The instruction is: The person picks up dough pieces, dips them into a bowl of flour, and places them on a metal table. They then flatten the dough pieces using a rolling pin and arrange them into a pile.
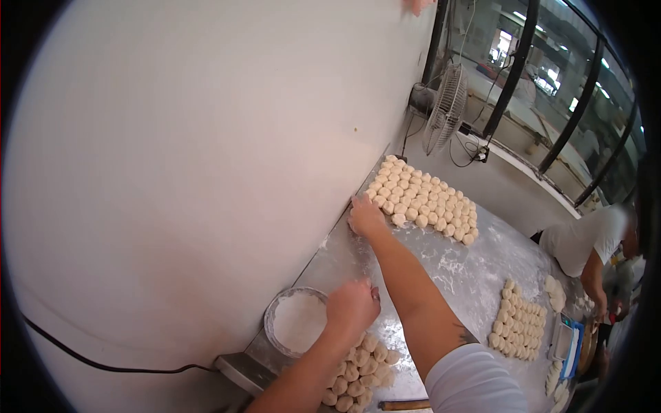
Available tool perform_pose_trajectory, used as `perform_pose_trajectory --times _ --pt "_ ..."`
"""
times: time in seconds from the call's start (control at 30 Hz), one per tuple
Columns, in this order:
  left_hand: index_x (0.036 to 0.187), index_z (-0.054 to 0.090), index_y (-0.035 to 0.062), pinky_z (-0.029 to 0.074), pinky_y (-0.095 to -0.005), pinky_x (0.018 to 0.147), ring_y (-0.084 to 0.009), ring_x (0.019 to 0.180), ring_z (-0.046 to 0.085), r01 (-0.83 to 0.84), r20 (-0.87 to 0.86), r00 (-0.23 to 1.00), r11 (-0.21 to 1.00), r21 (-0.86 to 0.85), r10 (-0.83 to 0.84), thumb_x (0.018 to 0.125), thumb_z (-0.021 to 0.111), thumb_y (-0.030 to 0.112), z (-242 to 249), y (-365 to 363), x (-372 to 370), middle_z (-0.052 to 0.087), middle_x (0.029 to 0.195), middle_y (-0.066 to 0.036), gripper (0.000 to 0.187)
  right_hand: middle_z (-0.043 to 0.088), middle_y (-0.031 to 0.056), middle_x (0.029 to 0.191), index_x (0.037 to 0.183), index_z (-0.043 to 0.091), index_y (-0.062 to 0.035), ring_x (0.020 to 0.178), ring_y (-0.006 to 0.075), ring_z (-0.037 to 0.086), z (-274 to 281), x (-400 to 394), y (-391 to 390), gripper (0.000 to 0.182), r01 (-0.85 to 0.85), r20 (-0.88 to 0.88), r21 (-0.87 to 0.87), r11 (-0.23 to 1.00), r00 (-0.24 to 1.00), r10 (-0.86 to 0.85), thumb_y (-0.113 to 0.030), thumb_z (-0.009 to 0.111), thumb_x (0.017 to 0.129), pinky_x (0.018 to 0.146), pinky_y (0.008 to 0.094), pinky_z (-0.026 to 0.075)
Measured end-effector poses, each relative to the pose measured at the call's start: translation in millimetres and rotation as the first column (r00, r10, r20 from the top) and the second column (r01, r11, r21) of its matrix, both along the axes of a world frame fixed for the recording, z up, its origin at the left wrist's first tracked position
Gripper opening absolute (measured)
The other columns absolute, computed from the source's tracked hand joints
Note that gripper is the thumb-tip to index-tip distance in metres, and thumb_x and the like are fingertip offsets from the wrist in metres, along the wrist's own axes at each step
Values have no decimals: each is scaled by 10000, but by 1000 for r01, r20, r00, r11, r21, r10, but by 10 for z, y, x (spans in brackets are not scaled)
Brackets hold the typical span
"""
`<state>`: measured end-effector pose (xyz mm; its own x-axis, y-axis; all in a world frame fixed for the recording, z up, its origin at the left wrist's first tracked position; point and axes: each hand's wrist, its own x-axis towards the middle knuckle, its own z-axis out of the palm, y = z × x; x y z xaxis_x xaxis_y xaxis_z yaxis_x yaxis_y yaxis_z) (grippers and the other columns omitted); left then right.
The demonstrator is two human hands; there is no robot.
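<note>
Here, the right hand (pixel 366 219) reaches far across the grey metal surface (pixel 506 251), its fingers (pixel 358 202) at the near corner of a large block of dough balls (pixel 423 199). The closest balls of that block lie right beside the fingertips, and whether they touch cannot be told from this angle. The fingers look bent and fairly close together; whether a ball sits inside them is hidden, so I cannot say if they hold anything. The rest of the block spreads away from the fingers to the right of the view, in close-set rows.

The left hand (pixel 351 305) is much nearer the wearer, its fingers curled in toward the palm and slightly blurred. What they may hold, if anything, I cannot tell. A looser cluster of dough balls (pixel 354 372) lies just below that hand in the view, partly covered by the left forearm. Just to the left of the hand stands a round bowl (pixel 268 322) with white flour (pixel 297 323) in it.

A wooden rod (pixel 405 405) lies at the lower edge of the view. Well apart from both hands, beyond the right arm, sits another block of dough balls (pixel 518 325), near a blue-edged scale (pixel 571 351). Another person (pixel 582 241) leans in at the far right.
</note>
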<state>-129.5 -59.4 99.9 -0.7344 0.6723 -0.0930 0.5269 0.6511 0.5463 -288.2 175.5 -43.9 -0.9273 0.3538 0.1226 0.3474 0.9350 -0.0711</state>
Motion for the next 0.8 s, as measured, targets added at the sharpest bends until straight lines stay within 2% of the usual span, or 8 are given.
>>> perform_pose_trajectory --times 0.1,0.2,0.3,0.4,0.5,0.6,0.7,0.8 --pt "884 720 66 559 -533 683 -412 747 705 -27 -69 997 995 96 34 932 671 248 -85 3 28 719 803 -206 195 617 173 1363 1280 689 -44 1349 398 534 360 -6 -31 387 5 204 -43 999 979 4 -291 642 986 1079 479 504" --pt "889 714 70 559 -536 689 -412 751 705 -6 -57 998 994 110 12 938 672 250 -65 -4 45 717 798 -201 192 664 179 1300 1129 766 -49 1273 384 591 288 -75 66 304 -11 157 -120 993 987 30 -285 642 983 1046 486 520" --pt "904 713 73 558 -537 690 -412 752 705 3 -53 999 990 144 4 944 670 254 -96 0 78 716 797 -194 191 675 211 1166 1042 758 -16 1144 383 643 458 97 57 312 -62 50 -46 997 997 64 -302 662 963 979 488 545" --pt "924 721 77 555 -520 674 -404 754 707 -2 -38 999 994 112 6 959 668 265 -40 -21 75 723 810 -183 199 707 242 1056 1019 768 6 1094 368 677 222 -13 330 297 -73 -98 -231 970 994 52 -259 663 938 957 460 545" --pt "943 731 84 548 -490 648 -379 732 709 -50 -20 998 984 172 55 978 673 293 -19 -26 23 727 797 -158 220 730 241 957 1032 769 21 979 335 715 217 160 395 286 -32 -308 -515 857 940 -150 -217 674 905 876 430 554" --pt "958 737 94 542 -462 623 -355 692 703 -98 -11 994 946 308 107 987 684 327 74 -57 -21 723 757 -128 241 747 204 891 1041 765 32 809 280 718 216 304 385 273 6 -318 -611 792 914 -252 -185 697 890 771 393 553" --pt "958 732 93 540 -454 616 -343 657 695 -122 -52 987 922 367 151 980 706 320 44 -59 -67 710 717 -110 230 735 155 785 1007 762 49 715 226 687 211 363 293 262 -24 -419 -654 756 844 -336 -180 710 890 683 365 534" --pt "941 726 84 530 -454 605 -348 643 685 -161 -13 983 895 415 183 968 724 293 54 -81 -114 705 708 -110 211 735 113 755 954 761 54 674 210 670 316 355 257 257 -45 -464 -703 710 785 -410 -192 700 906 646 341 517"
